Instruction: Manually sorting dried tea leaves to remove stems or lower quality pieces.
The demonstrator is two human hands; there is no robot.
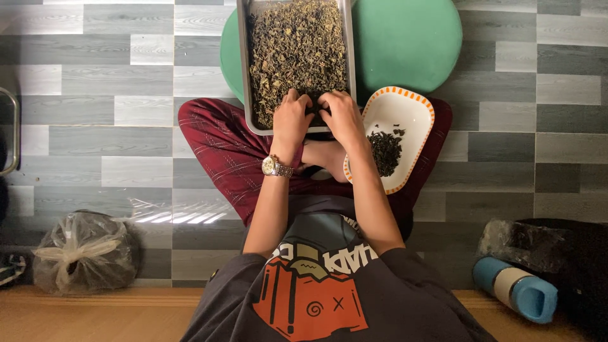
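Observation:
A metal tray (243, 76) filled with dried greenish-brown leaves (296, 50) lies on my crossed legs and a green cushion (405, 38). My left hand (291, 120), with a wristwatch on the wrist, rests in the leaves at the tray's near end, fingers curled down into them. My right hand (342, 117) is beside it, touching the leaves at the tray's near right corner. A white square plate with an orange rim (411, 114) sits on my right knee and holds a small pile of dark leaves (385, 152). What the fingertips pinch is hidden.
A tied clear plastic bag (82, 253) sits on the grey plank floor at the lower left. A blue and white flask (514, 290) lies at the lower right beside a dark bag (544, 244). A metal rail (12, 133) shows at the left edge.

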